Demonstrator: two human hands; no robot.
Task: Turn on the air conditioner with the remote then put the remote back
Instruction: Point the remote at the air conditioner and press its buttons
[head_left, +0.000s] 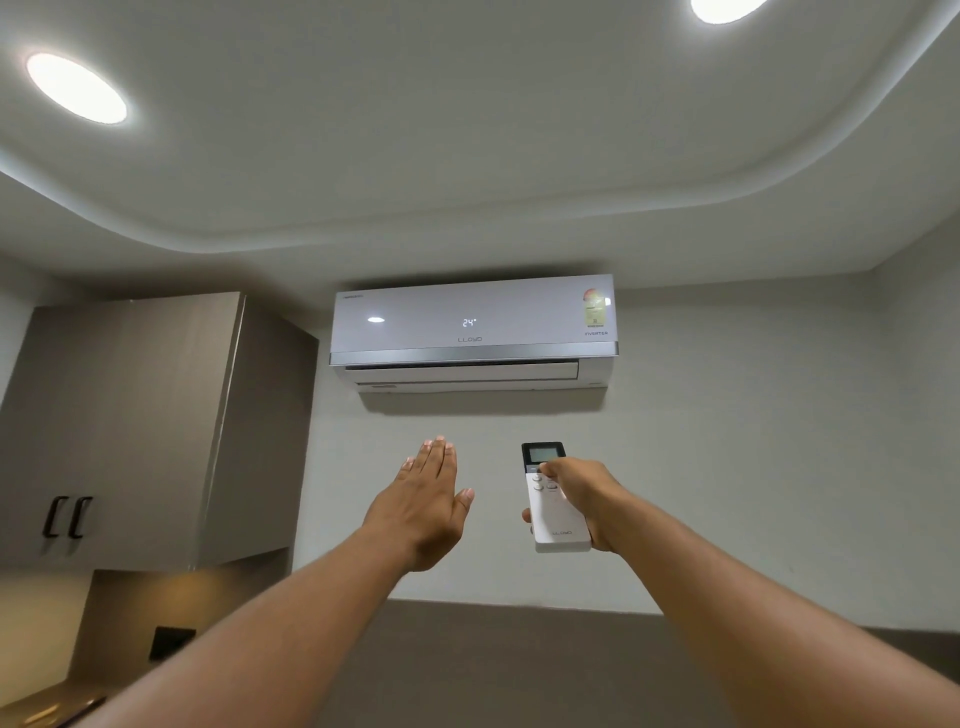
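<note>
Head view is filled by a pale ceiling with two round lights (76, 88) lit at upper left and upper right. At frame centre the air conditioner (472, 332) is mounted high on the wall, "24" shown on its front. A brown cabinet (130, 431) is seen at left. Below centre, the remote (558, 514) is grasped by the right hand (587, 499), thumb on its buttons; the left hand (423, 506) is held flat and released beside it.

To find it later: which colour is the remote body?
White, with a black top; seen in the head view: remote.
</note>
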